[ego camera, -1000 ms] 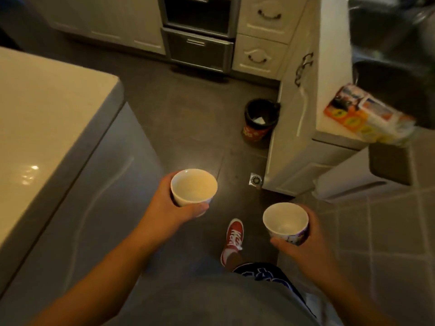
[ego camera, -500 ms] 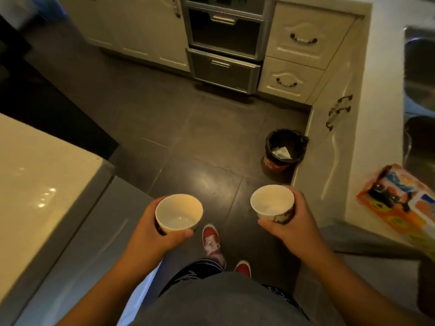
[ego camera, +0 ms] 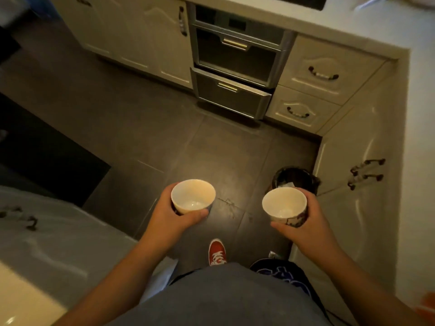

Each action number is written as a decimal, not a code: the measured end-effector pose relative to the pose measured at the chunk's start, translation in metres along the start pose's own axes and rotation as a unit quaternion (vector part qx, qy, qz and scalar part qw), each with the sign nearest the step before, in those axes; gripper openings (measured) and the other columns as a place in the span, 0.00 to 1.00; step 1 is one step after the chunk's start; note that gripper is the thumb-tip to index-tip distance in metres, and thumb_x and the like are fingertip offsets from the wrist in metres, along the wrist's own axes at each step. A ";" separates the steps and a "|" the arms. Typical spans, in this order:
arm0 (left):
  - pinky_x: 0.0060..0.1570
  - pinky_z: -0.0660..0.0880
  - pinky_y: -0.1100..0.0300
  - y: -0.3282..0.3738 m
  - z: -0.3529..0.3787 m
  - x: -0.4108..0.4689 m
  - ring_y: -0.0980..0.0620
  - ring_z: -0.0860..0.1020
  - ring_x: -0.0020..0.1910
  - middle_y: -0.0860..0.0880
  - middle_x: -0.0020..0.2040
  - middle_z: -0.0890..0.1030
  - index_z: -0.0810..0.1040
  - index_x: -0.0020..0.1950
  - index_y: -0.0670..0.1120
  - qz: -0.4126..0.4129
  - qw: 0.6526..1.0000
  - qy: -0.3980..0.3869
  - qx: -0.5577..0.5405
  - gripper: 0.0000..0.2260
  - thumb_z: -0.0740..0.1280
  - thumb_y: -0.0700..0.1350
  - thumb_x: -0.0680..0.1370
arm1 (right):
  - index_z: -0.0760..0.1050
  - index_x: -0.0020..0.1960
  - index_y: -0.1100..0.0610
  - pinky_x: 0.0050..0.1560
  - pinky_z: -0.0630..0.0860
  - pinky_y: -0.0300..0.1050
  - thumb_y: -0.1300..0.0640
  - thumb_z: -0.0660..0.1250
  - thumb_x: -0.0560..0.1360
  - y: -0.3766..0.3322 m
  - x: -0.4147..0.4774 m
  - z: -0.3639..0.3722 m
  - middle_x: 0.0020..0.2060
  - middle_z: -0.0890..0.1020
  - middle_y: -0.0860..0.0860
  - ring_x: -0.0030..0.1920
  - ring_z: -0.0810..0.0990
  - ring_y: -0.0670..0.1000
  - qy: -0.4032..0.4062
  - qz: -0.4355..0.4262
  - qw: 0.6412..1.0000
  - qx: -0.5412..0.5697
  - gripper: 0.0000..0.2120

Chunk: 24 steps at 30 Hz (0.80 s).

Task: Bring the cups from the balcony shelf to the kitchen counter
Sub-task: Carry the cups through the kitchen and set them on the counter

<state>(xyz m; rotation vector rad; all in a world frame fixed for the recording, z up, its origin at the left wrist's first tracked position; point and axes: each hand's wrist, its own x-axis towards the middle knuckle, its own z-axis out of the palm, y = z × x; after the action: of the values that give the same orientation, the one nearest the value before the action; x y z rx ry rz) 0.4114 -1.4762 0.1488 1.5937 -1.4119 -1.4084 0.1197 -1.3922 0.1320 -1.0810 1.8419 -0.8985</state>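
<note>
I hold two cream-white cups upright over the dark kitchen floor, both empty inside. My left hand [ego camera: 169, 216] wraps the left cup [ego camera: 193, 196], thumb across its near side. My right hand [ego camera: 306, 222] grips the right cup [ego camera: 284, 204], which has a dark pattern on its outer wall. The cups are level with each other and about a hand's width apart. The pale kitchen counter [ego camera: 419, 142] runs along the right edge and across the top right, above the cabinets.
A black waste bin [ego camera: 294, 177] stands on the floor just beyond the right cup, against the cabinet corner. A steel oven with a drawer [ego camera: 233, 97] sits ahead. A pale island counter [ego camera: 26, 300] is at the lower left. My red shoe [ego camera: 217, 252] is below.
I have walked further into the kitchen: the oven and corner cabinets are closer, the island has slid to the lower left, the coloured packet has nearly left view. Both cups stay held.
</note>
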 end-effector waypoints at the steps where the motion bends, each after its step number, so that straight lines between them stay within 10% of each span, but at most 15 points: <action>1: 0.37 0.75 0.75 0.009 0.004 0.017 0.73 0.77 0.46 0.59 0.52 0.77 0.71 0.55 0.60 -0.001 1.000 -0.002 -0.006 0.28 0.80 0.40 0.65 | 0.64 0.69 0.46 0.59 0.73 0.43 0.59 0.82 0.61 -0.003 0.010 -0.005 0.61 0.74 0.45 0.61 0.73 0.48 0.006 0.005 1.000 -0.001 0.43; 10: 0.38 0.75 0.75 0.064 0.035 0.169 0.72 0.78 0.46 0.56 0.54 0.77 0.71 0.62 0.53 -0.004 0.999 -0.013 -0.041 0.30 0.79 0.37 0.66 | 0.65 0.67 0.43 0.59 0.75 0.47 0.59 0.83 0.60 -0.015 0.147 -0.038 0.60 0.74 0.42 0.59 0.74 0.46 -0.005 0.029 0.999 -0.019 0.43; 17: 0.38 0.75 0.74 0.096 0.024 0.256 0.70 0.78 0.48 0.57 0.53 0.78 0.72 0.60 0.56 -0.033 0.997 0.061 -0.045 0.31 0.80 0.37 0.64 | 0.61 0.57 0.25 0.40 0.71 0.18 0.55 0.83 0.59 -0.070 0.300 -0.031 0.52 0.71 0.21 0.54 0.71 0.24 -0.104 -0.015 0.994 -0.029 0.42; 24: 0.41 0.77 0.72 0.104 -0.033 0.283 0.67 0.78 0.53 0.69 0.52 0.78 0.71 0.59 0.63 -0.072 0.976 0.190 -0.073 0.34 0.82 0.57 0.58 | 0.62 0.57 0.24 0.38 0.70 0.17 0.55 0.83 0.58 -0.161 0.431 0.043 0.50 0.69 0.19 0.54 0.69 0.22 -0.230 -0.090 0.968 -0.049 0.43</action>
<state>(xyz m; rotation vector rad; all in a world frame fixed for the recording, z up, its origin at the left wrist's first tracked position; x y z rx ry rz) 0.3751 -1.7774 0.1609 1.7810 -0.9655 -1.1741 0.0772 -1.8522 0.1312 -1.4020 1.4285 -0.5940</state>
